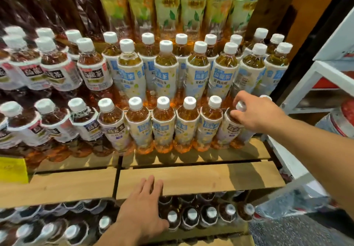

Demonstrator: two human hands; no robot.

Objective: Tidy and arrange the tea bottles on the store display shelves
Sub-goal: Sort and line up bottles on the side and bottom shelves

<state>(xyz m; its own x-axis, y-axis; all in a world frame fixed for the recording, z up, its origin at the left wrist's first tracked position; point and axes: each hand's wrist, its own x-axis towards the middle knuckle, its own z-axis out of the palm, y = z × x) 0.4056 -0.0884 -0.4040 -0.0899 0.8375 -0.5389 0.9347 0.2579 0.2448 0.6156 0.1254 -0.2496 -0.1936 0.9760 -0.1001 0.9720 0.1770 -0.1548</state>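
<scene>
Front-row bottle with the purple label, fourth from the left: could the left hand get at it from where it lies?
Probably yes. The left hand rests flat on the shelf board, and only bare wood lies between it and the purple-label bottle.

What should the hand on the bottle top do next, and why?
Probably twist the end bottle a little so its label faces straight out like the rest of the front row. The right hand grips its cap, and its label seems turned a bit to the left.
</scene>
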